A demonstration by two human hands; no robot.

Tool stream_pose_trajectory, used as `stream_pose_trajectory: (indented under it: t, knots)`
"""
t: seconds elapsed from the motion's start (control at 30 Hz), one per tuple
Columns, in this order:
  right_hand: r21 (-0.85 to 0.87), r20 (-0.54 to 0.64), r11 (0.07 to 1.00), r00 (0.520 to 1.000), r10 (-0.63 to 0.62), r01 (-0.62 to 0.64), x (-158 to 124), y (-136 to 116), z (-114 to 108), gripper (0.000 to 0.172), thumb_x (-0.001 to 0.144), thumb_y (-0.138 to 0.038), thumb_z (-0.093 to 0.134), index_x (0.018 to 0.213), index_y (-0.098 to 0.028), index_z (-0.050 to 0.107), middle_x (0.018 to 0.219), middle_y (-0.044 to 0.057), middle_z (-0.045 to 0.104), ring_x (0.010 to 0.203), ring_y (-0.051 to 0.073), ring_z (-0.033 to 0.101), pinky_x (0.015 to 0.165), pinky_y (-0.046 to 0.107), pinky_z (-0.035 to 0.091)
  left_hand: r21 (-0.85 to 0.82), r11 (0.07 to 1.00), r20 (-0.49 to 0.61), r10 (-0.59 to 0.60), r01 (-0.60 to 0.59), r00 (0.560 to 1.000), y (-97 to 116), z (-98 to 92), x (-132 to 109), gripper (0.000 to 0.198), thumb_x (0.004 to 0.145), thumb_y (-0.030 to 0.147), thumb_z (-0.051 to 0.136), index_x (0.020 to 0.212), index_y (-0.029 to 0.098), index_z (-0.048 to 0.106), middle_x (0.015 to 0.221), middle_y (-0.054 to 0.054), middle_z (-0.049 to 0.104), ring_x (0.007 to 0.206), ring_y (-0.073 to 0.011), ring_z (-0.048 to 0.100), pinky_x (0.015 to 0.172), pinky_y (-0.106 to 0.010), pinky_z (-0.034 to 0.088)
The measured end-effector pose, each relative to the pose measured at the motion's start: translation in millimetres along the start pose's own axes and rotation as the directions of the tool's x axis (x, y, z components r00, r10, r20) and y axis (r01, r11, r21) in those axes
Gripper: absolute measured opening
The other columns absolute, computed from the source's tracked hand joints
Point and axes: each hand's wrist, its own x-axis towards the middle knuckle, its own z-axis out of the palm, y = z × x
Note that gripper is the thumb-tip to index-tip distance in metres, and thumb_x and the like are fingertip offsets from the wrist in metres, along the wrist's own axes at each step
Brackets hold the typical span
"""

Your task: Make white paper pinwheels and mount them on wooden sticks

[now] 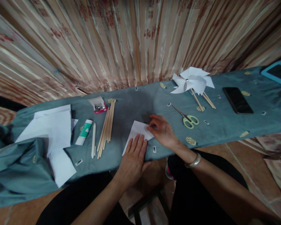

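From here I see the left hand (132,158) flat, straight-fingered, on the white paper (140,127) — right of the wooden sticks (111,122). The right hand (163,131) half-curls at the paper's corner — pinching or not, I can't tell.

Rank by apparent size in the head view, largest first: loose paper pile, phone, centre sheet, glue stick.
1. Loose paper pile
2. Phone, centre sheet: unsure which is larger, as the left hand hides part of the sheet
3. Glue stick

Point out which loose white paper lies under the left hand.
The small sheet just right of the wooden sticks; the left hand lies on it. The other papers lie left of the glue stick, under no hand.
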Motion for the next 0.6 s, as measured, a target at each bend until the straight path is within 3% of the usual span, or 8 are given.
stream_pose_trajectory:
  t: [0.6]
  knots:
    - [-0.009, 0.035, 1.000, 0.999, 0.004, -0.004, 0.1, 0.0, -4.2, 0.007, 0.083, -0.025, 0.068, 0.079, -0.019, 0.065, 0.121, 0.013, 0.068, 0.116, 0.028, 0.062, 0.103, 0.047, 0.047, 0.012, 1.000, 0.007, -0.004, 0.004, 1.000, 0.8, -1.1, 1.5, 0.074, 0.091, 0.048, 0.057, 0.147, 0.005, 0.035, 0.157, -0.023, 0.034, 0.147, -0.0372, 0.027, 0.116, -0.055, 0.033]
